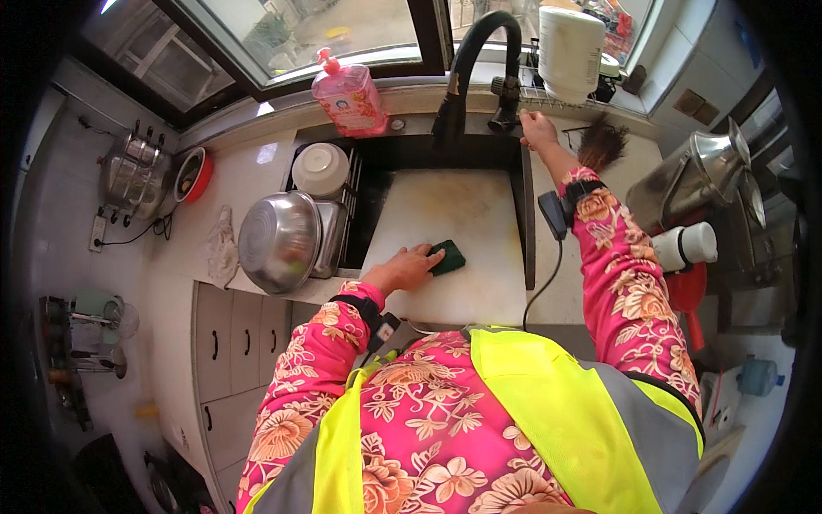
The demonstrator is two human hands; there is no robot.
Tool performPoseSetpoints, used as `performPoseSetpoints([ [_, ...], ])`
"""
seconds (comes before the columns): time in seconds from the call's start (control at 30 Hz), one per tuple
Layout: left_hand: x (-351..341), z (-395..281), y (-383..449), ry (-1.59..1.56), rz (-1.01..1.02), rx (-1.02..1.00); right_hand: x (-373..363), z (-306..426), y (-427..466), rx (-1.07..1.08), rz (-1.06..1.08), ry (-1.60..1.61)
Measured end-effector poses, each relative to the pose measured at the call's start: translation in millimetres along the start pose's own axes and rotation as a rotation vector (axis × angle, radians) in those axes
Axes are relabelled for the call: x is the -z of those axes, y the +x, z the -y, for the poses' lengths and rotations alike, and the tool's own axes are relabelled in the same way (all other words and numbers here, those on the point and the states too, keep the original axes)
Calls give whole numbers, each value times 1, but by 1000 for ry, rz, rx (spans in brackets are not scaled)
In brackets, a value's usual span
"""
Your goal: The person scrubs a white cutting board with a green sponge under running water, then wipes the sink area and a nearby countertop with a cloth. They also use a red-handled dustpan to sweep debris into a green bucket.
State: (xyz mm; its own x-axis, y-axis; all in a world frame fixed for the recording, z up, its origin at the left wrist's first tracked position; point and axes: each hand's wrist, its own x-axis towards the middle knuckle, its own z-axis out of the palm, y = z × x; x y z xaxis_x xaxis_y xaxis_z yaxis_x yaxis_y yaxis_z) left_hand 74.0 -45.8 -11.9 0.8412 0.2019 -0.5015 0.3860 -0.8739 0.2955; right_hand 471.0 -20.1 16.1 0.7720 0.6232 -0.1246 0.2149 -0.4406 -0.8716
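Note:
A large white cutting board (459, 212) with brownish stains lies slanting across the dark sink (369, 205), its near end on the counter edge. My left hand (406, 268) rests on the board, its fingertips on a dark green scouring pad (447, 257). Behind the sink, my right hand (538, 131) reaches to the black faucet (457, 83) and has its fingers on the small handle at the base. I cannot make out any water coming from the spout.
Left of the sink stand a steel basin (277, 241) and an upturned white bowl (321, 168). A pink soap bottle (350, 99) is by the window. To the right are a brush (603, 144) and a steel kettle (687, 173). A cable hangs from my right wrist.

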Motion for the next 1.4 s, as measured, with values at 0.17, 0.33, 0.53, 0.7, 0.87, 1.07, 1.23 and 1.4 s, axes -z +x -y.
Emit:
performPoseSetpoints([
  [0.17,-2,2,2,-26,-19,-1,-17,-3,13,252,9,-411],
  [0.33,1,4,3,-42,-9,-15,-26,-20,7,498,-89,-652],
  [0.53,0,4,4,-40,-34,-33,-36,-15,-13,435,-89,-705],
  [0.7,1,5,5,-67,-25,-34,-39,-8,-19,395,-91,-735],
  [0.87,2,6,6,-88,-12,-32,-36,-8,-17,405,-88,-723],
  [1.07,14,16,27,-146,-93,-25,-35,0,-18,309,-42,-747],
  [1.23,52,27,82,-620,-459,168,-34,7,-19,260,-20,-791],
  [1.4,74,34,102,-1360,-618,314,-33,7,-19,281,1,-827],
])
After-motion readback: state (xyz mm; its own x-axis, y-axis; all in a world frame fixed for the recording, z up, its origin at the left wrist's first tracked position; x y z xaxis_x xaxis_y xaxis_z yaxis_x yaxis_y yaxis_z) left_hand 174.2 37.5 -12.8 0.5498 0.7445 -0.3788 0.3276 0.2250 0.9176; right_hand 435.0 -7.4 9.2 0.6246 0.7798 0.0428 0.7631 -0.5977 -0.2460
